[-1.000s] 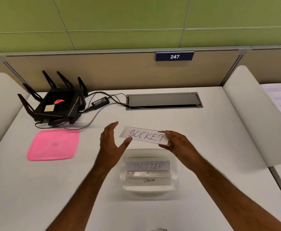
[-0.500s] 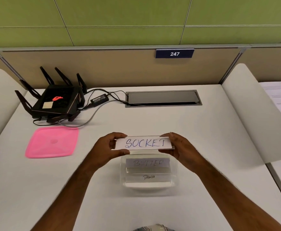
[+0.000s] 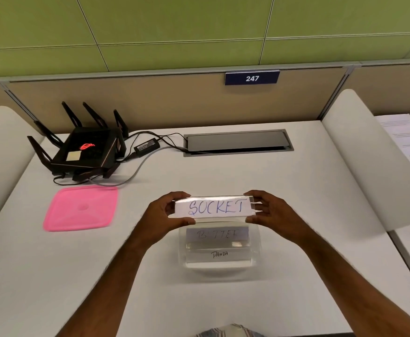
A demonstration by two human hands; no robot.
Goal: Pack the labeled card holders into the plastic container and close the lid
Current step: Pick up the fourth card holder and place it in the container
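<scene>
A clear card holder labeled SOCKET [image 3: 214, 207] is held level above the far edge of the clear plastic container [image 3: 256, 254]. My left hand [image 3: 165, 216] pinches its left end and my right hand [image 3: 270, 212] pinches its right end. Inside the container lie two more holders, one with a blurred label reading roughly BITTER [image 3: 217, 235] and one labeled PANDA [image 3: 219, 254]. The pink lid [image 3: 81, 208] lies flat on the desk, well left of the container.
A black router with antennas [image 3: 82, 149] stands at the back left, with a power adapter [image 3: 146, 147] and cables beside it. A grey cable hatch [image 3: 238, 142] is set in the desk at the back. Papers [image 3: 408, 142] lie beyond the right divider.
My left hand, open a second ago, has closed on the left end of the SOCKET holder. Both hands have brought the holder slightly nearer, over the container's far edge.
</scene>
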